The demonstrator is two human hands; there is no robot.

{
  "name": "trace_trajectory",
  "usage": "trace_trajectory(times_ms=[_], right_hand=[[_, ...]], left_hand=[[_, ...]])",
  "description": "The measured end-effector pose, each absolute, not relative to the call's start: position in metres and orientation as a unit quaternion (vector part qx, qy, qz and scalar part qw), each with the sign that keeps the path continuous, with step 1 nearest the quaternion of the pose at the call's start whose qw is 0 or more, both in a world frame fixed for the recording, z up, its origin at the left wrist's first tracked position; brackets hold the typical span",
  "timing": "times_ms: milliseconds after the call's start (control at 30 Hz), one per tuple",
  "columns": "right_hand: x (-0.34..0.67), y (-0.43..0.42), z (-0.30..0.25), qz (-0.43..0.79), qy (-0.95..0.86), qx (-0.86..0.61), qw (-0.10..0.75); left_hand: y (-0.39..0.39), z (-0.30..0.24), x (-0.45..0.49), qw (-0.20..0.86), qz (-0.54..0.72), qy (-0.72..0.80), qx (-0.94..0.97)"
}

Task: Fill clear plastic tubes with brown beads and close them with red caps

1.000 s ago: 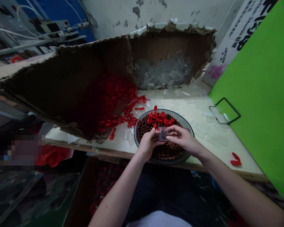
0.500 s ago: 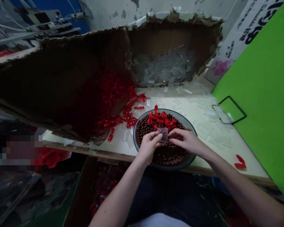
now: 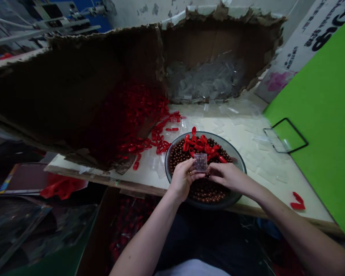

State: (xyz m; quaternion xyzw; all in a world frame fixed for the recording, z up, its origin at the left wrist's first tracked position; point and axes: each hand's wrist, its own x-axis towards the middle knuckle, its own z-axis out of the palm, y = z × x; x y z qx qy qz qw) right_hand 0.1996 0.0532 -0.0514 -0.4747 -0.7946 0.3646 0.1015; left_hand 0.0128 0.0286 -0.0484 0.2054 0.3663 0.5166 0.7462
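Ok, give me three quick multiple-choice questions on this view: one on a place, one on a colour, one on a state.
1. Where is the small clear bag?
A) Between the left hand and right hand, over the bowl
B) On the green board
C) On the floor

2. What colour are the beads filling the bowl?
A) Red
B) White
C) Brown

3. What state is the cardboard box in?
A) Taped shut
B) Torn open
C) Folded flat

Answers:
1. A, the hands hold it above the beads.
2. C, they show dark brown beneath the red pieces.
3. B, its ragged edges gape wide.
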Motion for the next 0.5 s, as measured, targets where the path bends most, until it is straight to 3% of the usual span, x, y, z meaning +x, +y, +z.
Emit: trace_trajectory(times_ms=[67, 200, 267, 500], right_hand=[[0.207, 0.053, -0.041, 0.391, -0.752, -0.506, 0.162], [0.202, 0.053, -0.020, 0.395, -0.650, -0.524, 0.384], [0.192, 0.053, -0.016, 0.397, -0.621, -0.504, 0.450], [0.170, 0.047, -0.028, 0.426, -0.642, -0.479, 0.422]], left_hand=[[0.028, -0.048, 0.014, 0.741, 0.507, 0.379, 0.225], [0.025, -0.050, 0.016, 0.712, 0.486, 0.410, 0.297], [0.024, -0.052, 0.018, 0.697, 0.481, 0.420, 0.328], [0.022, -0.054, 0.019, 0.658, 0.484, 0.430, 0.385]])
